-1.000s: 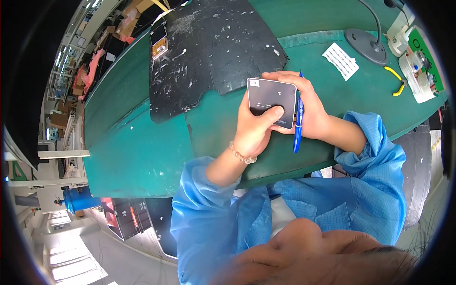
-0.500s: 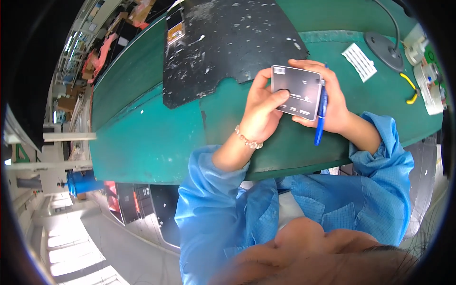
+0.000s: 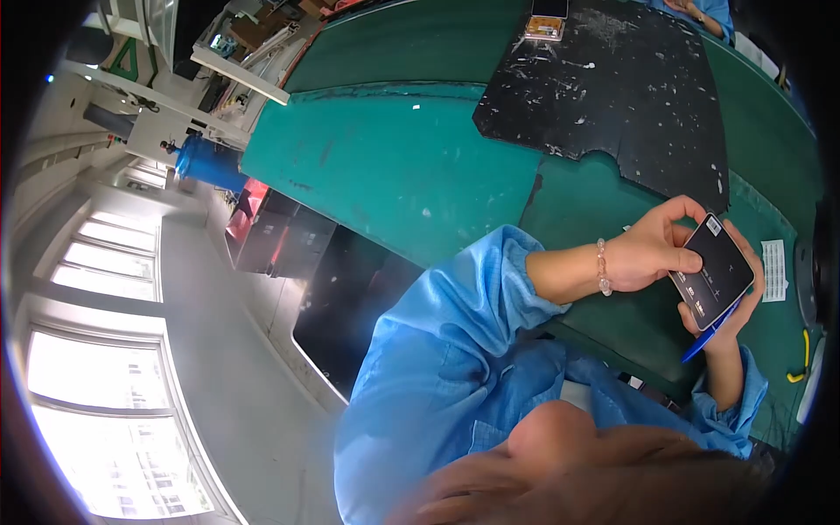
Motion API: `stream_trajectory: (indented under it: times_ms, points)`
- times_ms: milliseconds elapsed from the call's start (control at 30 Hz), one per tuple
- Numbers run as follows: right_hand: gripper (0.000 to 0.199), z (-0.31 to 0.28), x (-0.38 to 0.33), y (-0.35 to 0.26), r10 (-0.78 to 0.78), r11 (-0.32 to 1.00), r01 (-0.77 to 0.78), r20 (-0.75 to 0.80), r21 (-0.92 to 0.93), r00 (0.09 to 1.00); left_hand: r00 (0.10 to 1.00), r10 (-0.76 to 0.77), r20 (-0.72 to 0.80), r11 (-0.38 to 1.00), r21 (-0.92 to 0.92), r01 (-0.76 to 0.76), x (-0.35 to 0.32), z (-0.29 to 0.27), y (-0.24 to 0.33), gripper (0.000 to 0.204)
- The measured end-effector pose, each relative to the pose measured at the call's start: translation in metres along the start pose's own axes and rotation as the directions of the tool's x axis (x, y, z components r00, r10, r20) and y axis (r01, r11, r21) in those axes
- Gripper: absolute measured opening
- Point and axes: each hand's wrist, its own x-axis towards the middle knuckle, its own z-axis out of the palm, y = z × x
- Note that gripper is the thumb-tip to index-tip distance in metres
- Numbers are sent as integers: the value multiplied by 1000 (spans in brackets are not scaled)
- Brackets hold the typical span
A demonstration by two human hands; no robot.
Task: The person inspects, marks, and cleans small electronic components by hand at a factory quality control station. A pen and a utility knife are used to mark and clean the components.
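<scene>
Between my two hands is a flat black rectangular case (image 3: 719,267) with rounded corners, a pale rim, small white print and a white label at one corner. My left hand (image 3: 643,252) grips it from the left, thumb lying on its dark face, a beaded bracelet at the wrist. On the far side my right hand (image 3: 745,306) supports the case, its fingers partly hidden behind it. A blue pen (image 3: 705,339) is also tucked in my right hand, along the lower right edge of the case.
Under my hands spreads a green table mat (image 3: 385,166). A scuffed black board (image 3: 604,96) lies beyond, bearing a small orange-and-white item (image 3: 544,28). At right are a white label sheet (image 3: 774,271) and a yellow-handled tool (image 3: 802,354). Another person's hand (image 3: 687,9) shows at the top.
The view has swung left, so hands, case and table sit farther right in the picture. Another person has come into view at the top. Both hands keep hold of the case and pen.
</scene>
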Motion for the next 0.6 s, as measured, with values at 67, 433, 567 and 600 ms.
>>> stream_trajectory:
  times_ms: [67, 433, 567, 600]
  points:
    - [96, 0, 4, -4, 50, 999, -51, -47, -12, 998, 1000, 3, 4, 1000, -23, -3, 4, -2, -4, 49]
    - [90, 7, 10, 3, 256, 955, -249, -22, 159, 967, 985, 79, -150, 955, 293, -32, 16, -31, -12, 39]
    - [89, 7, 6, 4, 245, 957, -238, -29, 165, 969, 991, -62, -116, 993, 93, 73, 12, -25, -5, 38]
    - [90, 7, 5, 5, 226, 963, -220, -22, 156, 974, 993, -69, -92, 997, 25, 72, 11, -23, -4, 38]
